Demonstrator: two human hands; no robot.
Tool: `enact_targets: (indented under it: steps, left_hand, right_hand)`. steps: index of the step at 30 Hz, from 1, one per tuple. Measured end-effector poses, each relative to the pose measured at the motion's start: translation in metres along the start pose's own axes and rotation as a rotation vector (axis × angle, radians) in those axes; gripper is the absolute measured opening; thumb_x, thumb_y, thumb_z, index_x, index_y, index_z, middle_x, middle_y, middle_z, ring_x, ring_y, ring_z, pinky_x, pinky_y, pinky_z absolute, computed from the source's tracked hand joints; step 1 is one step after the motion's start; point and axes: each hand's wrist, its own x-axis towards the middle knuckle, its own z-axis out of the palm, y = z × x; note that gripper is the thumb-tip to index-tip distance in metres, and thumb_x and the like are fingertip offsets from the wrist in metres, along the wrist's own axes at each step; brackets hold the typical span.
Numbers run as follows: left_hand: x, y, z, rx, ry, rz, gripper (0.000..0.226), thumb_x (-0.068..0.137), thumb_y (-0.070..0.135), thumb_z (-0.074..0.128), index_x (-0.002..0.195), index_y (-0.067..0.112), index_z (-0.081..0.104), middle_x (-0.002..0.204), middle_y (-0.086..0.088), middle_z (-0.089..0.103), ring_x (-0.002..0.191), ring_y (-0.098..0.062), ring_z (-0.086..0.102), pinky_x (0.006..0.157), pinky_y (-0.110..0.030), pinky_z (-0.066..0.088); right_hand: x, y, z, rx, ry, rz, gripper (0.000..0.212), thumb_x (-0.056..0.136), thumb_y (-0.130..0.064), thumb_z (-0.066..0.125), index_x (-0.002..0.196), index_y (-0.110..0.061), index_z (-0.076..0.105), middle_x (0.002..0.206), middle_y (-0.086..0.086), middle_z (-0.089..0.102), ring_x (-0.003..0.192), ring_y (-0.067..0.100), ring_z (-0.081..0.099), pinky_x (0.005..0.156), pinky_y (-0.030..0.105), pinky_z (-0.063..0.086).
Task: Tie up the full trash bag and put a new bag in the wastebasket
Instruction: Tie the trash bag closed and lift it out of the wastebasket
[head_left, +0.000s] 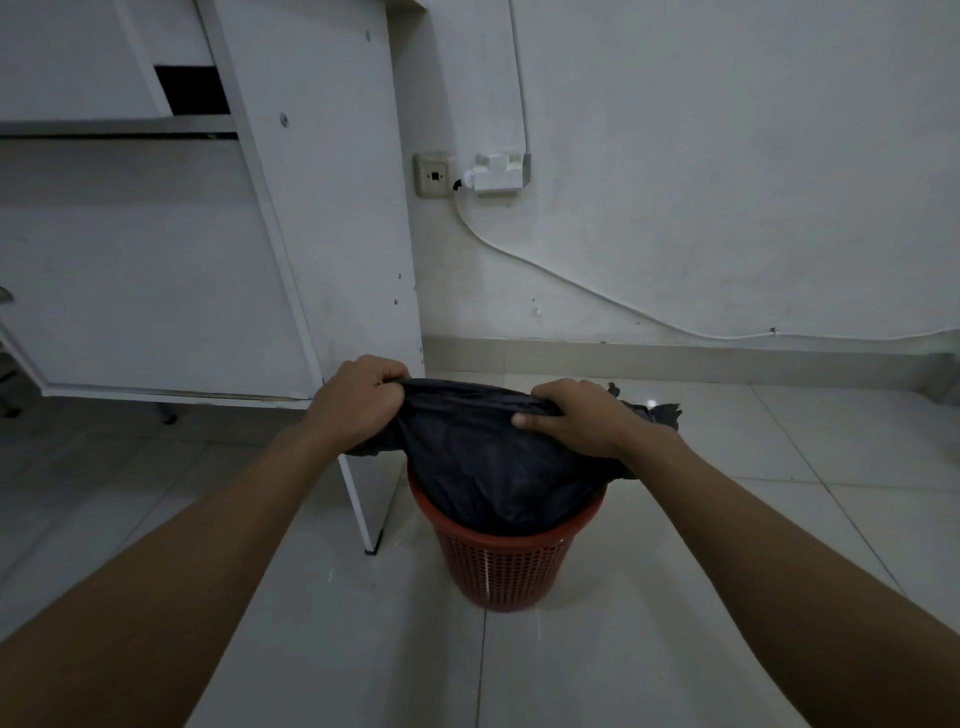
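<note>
Between the left hand (359, 404) and the right hand (584, 422) stretches the gathered top of the black trash bag (483, 467), each hand's fingers curled tightly round a bunch of its plastic. Just below both hands, the bag's bulging body sits in the red mesh wastebasket (501, 569), filling its mouth. Beside the left hand stands a white table (332, 234); the wastebasket stands on the tiled floor (675, 597).
</note>
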Motion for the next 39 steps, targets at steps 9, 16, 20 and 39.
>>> enact_targets:
  steps: [9,16,20,39]
  left_hand:
    - [0.003,0.043,0.047,0.405,-0.163,0.396,0.032,0.102,0.043,0.032,0.127,0.027,0.041,0.122,-0.003,0.065,0.103,-0.026,0.061,0.087,-0.044,0.044]
    - [0.002,0.02,0.056,0.648,-0.082,0.464,0.053,0.097,0.062,0.01,0.105,0.024,0.046,0.096,-0.004,0.069,0.084,-0.027,0.065,0.063,-0.034,0.038]
    - [-0.003,0.001,0.052,0.624,-0.141,0.326,0.079,0.085,0.074,0.001,0.11,0.024,0.057,0.1,-0.006,0.064,0.09,-0.026,0.061,0.074,-0.037,0.047]
    - [0.002,0.015,0.072,0.301,-0.272,0.238,0.061,0.09,0.073,0.014,0.082,0.03,0.056,0.083,0.008,0.06,0.083,-0.018,0.059,0.073,-0.034,0.044]
  right_hand:
    - [0.004,-0.02,-0.002,0.128,-0.019,-0.088,0.047,0.097,-0.059,0.046,0.097,-0.015,0.063,0.087,0.004,0.068,0.078,0.019,0.063,0.07,0.036,0.049]
    - [-0.01,0.001,-0.009,-0.064,-0.098,0.011,0.063,0.09,-0.077,0.031,0.1,-0.025,0.065,0.088,-0.003,0.068,0.077,0.016,0.063,0.073,0.037,0.052]
    - [-0.022,0.021,-0.008,-0.005,-0.091,0.064,0.061,0.084,-0.08,0.037,0.091,-0.022,0.054,0.085,0.001,0.064,0.076,0.019,0.061,0.071,0.04,0.05]
    - [-0.056,0.061,-0.014,0.021,-0.105,0.168,0.034,0.1,-0.062,0.034,0.092,-0.031,0.047,0.085,-0.006,0.06,0.077,0.015,0.06,0.066,0.033,0.046]
